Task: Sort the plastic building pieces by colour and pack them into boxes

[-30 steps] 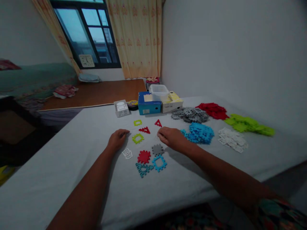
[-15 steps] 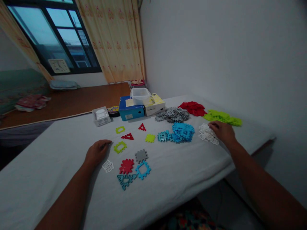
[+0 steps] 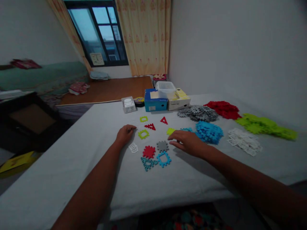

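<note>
My left hand [image 3: 125,135] rests on the white sheet with its fingers curled together; whatever may be in them is hidden. Just below it lie small white window-shaped pieces [image 3: 133,147]. My right hand [image 3: 185,140] reaches in from the right, fingers stretched and thumb apart, nothing visible in it. Its fingertips are beside a grey square toothed piece [image 3: 162,146] and partly cover a lime square piece [image 3: 170,131]. Close by are a red square piece [image 3: 149,152], a blue open frame [image 3: 164,159], a teal triangle [image 3: 148,163], a red triangle [image 3: 150,126] and a lime frame [image 3: 143,134].
Piles of grey [image 3: 201,113], red [image 3: 223,109], lime [image 3: 266,126], blue [image 3: 209,132] and white pieces [image 3: 244,141] lie to the right. At the back stand a blue box [image 3: 155,103], a yellow-white box [image 3: 179,101], a clear tub [image 3: 166,89] and a small white box [image 3: 129,105].
My right hand has left the white pile and moved left to the grey piece, its fingers now spread. My left hand stays beside the small white pieces. The view has turned left.
</note>
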### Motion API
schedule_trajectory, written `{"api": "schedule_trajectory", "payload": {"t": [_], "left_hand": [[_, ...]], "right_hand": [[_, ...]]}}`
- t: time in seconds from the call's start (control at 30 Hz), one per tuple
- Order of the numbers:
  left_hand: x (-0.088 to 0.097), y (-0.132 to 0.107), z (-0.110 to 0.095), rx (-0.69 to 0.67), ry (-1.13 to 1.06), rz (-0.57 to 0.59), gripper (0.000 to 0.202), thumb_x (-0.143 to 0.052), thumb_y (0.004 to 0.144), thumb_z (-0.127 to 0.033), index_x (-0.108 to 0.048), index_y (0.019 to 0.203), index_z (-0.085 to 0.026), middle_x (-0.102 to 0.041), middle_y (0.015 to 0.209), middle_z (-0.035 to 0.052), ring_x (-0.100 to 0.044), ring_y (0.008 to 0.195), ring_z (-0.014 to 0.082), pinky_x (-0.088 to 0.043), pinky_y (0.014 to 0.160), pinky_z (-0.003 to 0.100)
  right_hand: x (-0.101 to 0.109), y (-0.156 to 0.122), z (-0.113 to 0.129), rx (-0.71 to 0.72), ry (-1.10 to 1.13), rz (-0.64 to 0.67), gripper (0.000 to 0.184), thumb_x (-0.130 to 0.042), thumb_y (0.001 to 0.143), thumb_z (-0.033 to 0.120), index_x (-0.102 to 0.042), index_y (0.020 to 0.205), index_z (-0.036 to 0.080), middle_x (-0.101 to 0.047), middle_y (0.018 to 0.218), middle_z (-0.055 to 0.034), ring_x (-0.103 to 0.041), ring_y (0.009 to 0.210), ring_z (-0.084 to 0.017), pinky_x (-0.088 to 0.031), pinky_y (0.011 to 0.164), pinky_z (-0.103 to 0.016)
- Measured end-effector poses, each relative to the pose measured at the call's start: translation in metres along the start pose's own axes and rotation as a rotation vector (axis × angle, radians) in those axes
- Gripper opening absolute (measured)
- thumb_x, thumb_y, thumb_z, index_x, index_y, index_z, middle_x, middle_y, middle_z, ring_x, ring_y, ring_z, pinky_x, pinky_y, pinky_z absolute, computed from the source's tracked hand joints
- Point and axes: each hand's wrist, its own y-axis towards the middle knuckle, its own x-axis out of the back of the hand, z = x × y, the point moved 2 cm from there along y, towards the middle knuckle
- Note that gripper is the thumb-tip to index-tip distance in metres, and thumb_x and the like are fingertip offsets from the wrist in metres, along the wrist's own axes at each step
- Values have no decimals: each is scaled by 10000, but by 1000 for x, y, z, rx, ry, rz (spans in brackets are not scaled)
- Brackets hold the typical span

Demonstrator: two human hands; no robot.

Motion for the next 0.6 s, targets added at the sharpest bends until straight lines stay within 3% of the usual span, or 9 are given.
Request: {"api": "schedule_trajectory", "payload": {"t": [0.1,0.3,0.43,0.6], "left_hand": [[-1,-1,1,10,-43,-9,311,-508,803,-209,-739,1009,-245,-743,1063,29,-654,1034,208,-500,982,360],[-3,-1,2,-8,-105,-6,334,-498,803,-138,-738,1024,-212,-736,1084,41,-659,1019,195,-493,988,346],[-4,-1,1,-12,-99,-3,318,-515,816,-149,-739,1031,-220,-736,1081,36,-655,1025,203,-496,985,354],[-4,-1,-3,-3,-59,1,306,-528,818,-147,-746,1023,-208,-734,1081,55,-647,1056,225,-482,998,365]], "right_hand": [[-29,42,35,101,-25,152,203,-570,942,291,-705,1076,222,-708,1047,-74,-651,969,-195,-483,782,-281],[-75,107,70,190,-6,216,263,-653,892,318,-697,1131,219,-693,1119,-74,-632,1028,-229,-478,816,-308],[-96,121,79,238,-52,256,309,-691,855,371,-704,1093,174,-683,1117,-108,-623,1027,-264,-484,817,-335],[-100,122,80,253,-157,263,198,-558,922,239,-721,945,129,-708,969,-126,-635,942,-226,-460,861,-330]]}}
